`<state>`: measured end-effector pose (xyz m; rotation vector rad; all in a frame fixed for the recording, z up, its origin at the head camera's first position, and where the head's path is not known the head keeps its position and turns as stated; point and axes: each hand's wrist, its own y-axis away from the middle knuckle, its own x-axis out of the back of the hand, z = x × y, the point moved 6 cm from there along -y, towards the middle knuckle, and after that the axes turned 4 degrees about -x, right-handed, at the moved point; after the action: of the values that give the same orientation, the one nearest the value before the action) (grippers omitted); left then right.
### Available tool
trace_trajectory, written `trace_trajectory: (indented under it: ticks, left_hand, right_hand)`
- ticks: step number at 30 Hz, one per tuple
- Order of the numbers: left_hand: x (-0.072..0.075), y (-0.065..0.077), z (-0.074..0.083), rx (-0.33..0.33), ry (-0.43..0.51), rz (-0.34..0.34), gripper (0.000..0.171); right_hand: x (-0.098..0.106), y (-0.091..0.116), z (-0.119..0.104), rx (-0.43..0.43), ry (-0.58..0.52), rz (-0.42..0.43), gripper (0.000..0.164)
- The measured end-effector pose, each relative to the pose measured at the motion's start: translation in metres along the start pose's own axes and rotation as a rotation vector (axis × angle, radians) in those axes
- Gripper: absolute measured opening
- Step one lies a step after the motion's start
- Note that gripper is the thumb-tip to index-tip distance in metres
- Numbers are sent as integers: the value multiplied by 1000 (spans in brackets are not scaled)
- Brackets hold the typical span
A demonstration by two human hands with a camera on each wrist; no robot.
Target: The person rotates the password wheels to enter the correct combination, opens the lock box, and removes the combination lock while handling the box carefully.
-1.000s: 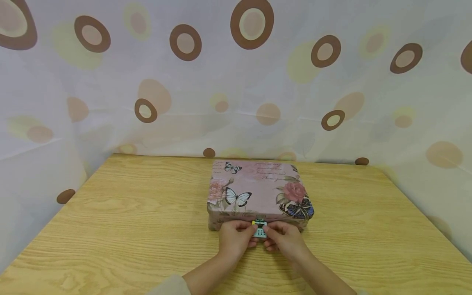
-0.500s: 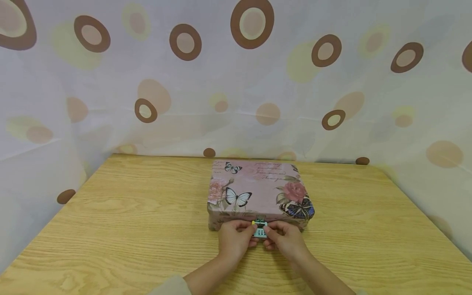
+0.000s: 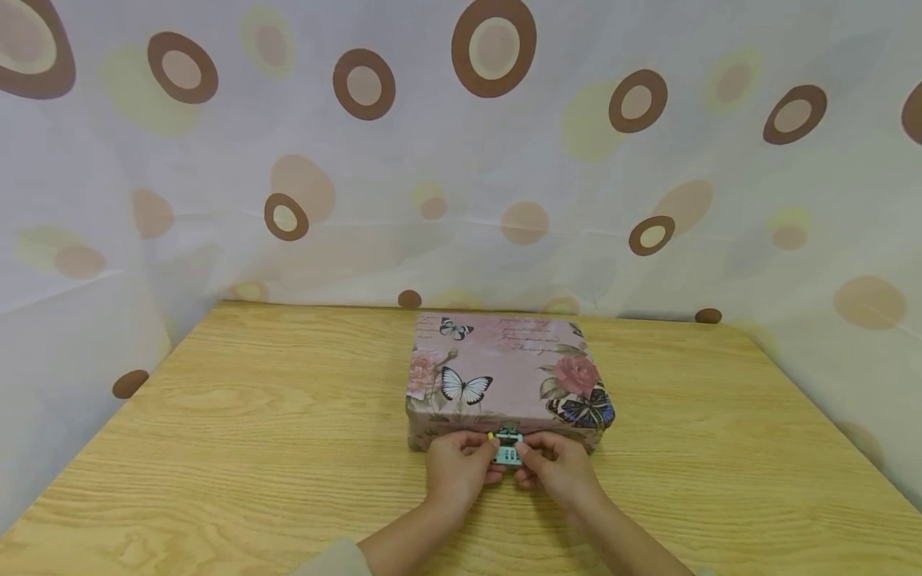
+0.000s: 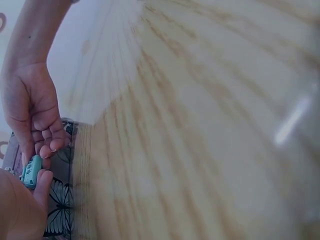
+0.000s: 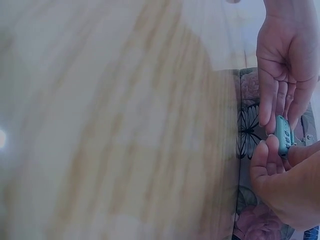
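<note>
A teal combination padlock (image 3: 507, 454) with several number dials hangs at the metal clasp (image 3: 509, 425) on the front of a pink box (image 3: 515, 360) printed with butterflies and roses. My left hand (image 3: 457, 468) pinches the padlock's left side, its thumb beside a small yellow piece (image 3: 493, 436) at the upper left corner. From the other side, my right hand (image 3: 565, 472) grips the padlock between thumb and fingers. In the right wrist view, fingers of both hands meet around the padlock's body (image 5: 283, 136). The box lid is down.
The box sits on a light wood-grain table (image 3: 288, 416), near its middle. Behind and along both sides hangs a pale curtain (image 3: 461, 160) with brown and beige circles.
The yellow piece at the padlock's upper left corner has shifted slightly left and now tilts, together with my left thumb. My right hand and the box stay in place.
</note>
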<state>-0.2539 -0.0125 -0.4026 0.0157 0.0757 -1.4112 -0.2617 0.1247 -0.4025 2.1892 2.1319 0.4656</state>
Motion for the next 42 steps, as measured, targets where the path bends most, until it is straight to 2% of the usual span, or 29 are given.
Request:
trace_trajectory:
  ticks: [9,20,32,37,42]
  left_hand:
    - [-3,1,-6,44,71,-5,18]
    - [-9,6,-5,91,133,12,16]
    - [-15,8,-5,90,132,27,16]
    - [-16,11,-6,101,116,11,16]
    - [-19,13,-7,93,106,-18,17]
  right_hand:
    - [3,0,0,-8,8,9,18]
    - [9,0,0,-2,27,-6,20]
    - [17,3,-1,-24,50,5,21]
    - [20,6,0,-42,64,-32,24]
    - [23,8,3,-31,67,-105,27]
